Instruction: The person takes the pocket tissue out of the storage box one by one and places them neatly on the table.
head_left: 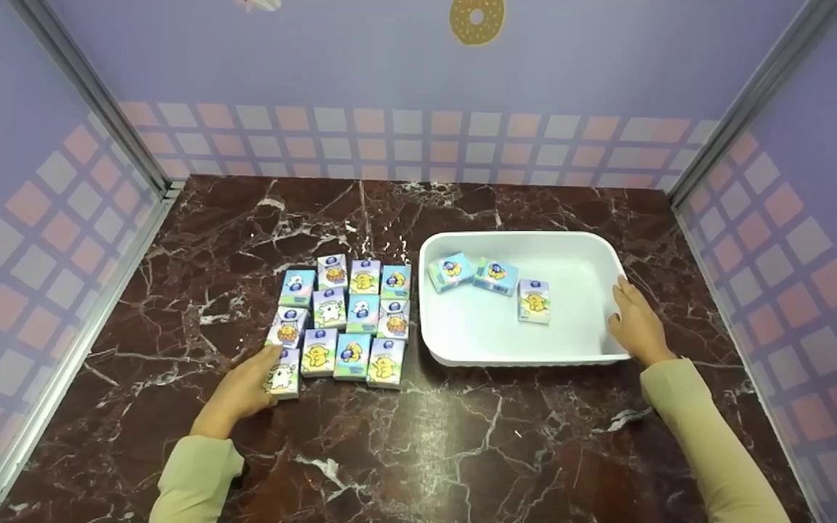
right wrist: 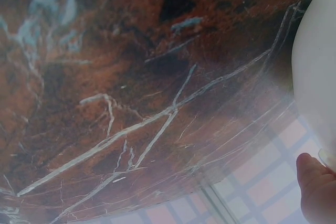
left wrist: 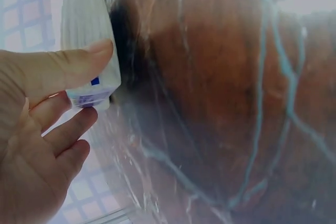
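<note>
My left hand (head_left: 243, 388) pinches a small tissue pack (head_left: 285, 375) with a white cartoon figure, at the near left corner of a group of similar packs. In the left wrist view, the thumb lies along the pale side of this pack (left wrist: 89, 24) and fingertips touch its end. Several other tissue packs (head_left: 319, 354) lie close together in rough rows, printed in purple, blue and yellow. My right hand (head_left: 636, 323) grips the right rim of a white plastic tub (head_left: 476, 341). Inside the tub lie three packs, one of them a yellow-figure pack (head_left: 534, 301).
A dark red marbled tabletop (head_left: 462, 436) lies under everything. Purple panels with a pink and white checked band (head_left: 404, 142) enclose the back and both sides. The tub stands right beside the group of packs.
</note>
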{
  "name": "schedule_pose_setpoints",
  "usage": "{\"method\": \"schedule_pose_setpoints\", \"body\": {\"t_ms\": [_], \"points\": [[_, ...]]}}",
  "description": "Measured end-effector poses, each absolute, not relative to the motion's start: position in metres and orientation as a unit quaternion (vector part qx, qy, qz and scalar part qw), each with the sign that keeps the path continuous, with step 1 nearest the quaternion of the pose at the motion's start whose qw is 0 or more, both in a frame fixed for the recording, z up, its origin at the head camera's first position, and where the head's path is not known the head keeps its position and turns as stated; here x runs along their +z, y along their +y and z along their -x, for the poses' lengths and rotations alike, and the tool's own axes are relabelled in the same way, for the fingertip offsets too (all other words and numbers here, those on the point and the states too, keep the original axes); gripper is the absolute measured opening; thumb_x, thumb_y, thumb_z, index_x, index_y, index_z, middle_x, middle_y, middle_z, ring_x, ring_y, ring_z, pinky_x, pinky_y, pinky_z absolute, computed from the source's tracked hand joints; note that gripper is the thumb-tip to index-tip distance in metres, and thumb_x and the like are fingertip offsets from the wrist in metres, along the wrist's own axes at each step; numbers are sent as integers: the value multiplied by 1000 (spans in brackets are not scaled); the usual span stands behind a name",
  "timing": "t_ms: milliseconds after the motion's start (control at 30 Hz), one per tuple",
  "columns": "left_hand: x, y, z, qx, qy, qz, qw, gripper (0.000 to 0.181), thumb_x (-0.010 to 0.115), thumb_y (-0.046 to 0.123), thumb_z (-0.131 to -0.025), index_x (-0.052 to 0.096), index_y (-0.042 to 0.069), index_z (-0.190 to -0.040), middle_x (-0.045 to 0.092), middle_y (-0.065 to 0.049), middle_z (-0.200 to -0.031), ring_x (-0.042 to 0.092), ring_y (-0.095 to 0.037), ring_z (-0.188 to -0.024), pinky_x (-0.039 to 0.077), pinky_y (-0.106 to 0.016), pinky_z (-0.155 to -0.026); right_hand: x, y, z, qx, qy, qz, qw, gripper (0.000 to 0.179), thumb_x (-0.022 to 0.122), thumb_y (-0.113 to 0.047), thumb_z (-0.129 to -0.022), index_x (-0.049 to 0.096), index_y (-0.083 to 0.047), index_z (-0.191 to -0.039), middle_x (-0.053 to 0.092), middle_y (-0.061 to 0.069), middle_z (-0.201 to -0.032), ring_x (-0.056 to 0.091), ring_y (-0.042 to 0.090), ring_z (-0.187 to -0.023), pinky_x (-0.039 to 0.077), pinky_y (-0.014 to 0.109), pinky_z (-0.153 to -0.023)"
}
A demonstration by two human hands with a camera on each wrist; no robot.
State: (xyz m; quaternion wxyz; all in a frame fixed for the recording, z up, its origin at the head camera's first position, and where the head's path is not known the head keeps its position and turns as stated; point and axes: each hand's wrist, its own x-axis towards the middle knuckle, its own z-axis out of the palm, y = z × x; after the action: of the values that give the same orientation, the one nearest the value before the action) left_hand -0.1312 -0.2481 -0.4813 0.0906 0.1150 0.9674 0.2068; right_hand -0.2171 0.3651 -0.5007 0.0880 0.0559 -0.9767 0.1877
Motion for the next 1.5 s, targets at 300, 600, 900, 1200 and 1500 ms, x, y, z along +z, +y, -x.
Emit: {"method": "schedule_pose_setpoints", "body": {"t_ms": [300,600,900,1200,1500], "points": [[-490,-243,134,190,973,-105,84,79,68,-2,-64,33,-1,-134,31,-21,-139,36,-43,-120,33,-54,-97,-500,365,217,187,-977,-53,89,52,48,-1,-75,40,13,-125,31,23,-138,30,41,-124,27,53,-100],[-488,-239,135,176,976,-100,82,77,68,0,-66,32,-4,-134,28,-22,-140,38,-47,-116,34,-56,-94,-500,365,216,188,-978,-56,76,52,48,-1,-77,39,13,-126,29,24,-139,28,41,-125,27,54,-100],[-492,-236,138,163,980,-90,74,82,71,2,-64,28,-9,-133,22,-28,-140,43,-53,-107,38,-56,-88,-501,365,217,189,-977,-56,87,50,49,0,-76,41,13,-124,32,23,-138,30,41,-124,28,54,-100],[-491,-234,141,161,980,-90,80,84,71,2,-63,26,-11,-133,20,-29,-140,43,-51,-108,38,-55,-90,-500,365,216,193,-976,-58,87,52,48,-2,-76,40,13,-125,31,23,-138,29,41,-125,27,54,-100],[-491,-233,144,148,982,-94,75,85,71,3,-63,26,-11,-133,20,-29,-141,46,-50,-104,41,-54,-85,-502,366,217,192,-976,-57,80,52,47,-3,-77,39,12,-126,30,23,-139,29,40,-125,28,54,-99]]}}
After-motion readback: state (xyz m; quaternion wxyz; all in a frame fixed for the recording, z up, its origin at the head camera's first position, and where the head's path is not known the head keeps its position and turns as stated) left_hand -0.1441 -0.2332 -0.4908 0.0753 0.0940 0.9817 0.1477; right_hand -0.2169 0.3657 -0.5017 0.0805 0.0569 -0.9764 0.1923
